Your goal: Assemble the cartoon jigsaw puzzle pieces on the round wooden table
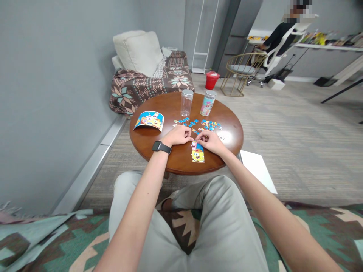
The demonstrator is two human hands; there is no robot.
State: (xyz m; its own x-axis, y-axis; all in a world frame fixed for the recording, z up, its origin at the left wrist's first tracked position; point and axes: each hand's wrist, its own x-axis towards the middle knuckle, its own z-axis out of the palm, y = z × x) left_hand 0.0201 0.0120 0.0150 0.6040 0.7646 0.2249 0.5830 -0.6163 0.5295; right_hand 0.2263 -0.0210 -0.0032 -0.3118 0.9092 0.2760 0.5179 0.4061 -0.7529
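Note:
A partly joined jigsaw puzzle [198, 155] lies near the front edge of the round brown table, showing a yellow cartoon face and a pink figure. My left hand [180, 135] touches its upper left corner with fingers curled and fingertips pressed together; what they pinch is hidden. From the other side, my right hand [212, 142] pinches a small puzzle piece at the puzzle's top edge, mostly covered by the fingers. Just beyond both hands are loose blue and yellow puzzle pieces [210, 124]. A curved picture card [151, 120] with the same cartoon stands to the left.
A clear jar [186, 104] and a labelled jar [207, 104] stand at the back of the table [167, 104]. Behind are a covered sofa [153, 85], a red bin [211, 80] and a gold-framed chair [242, 70]. A person [283, 36] sits far right.

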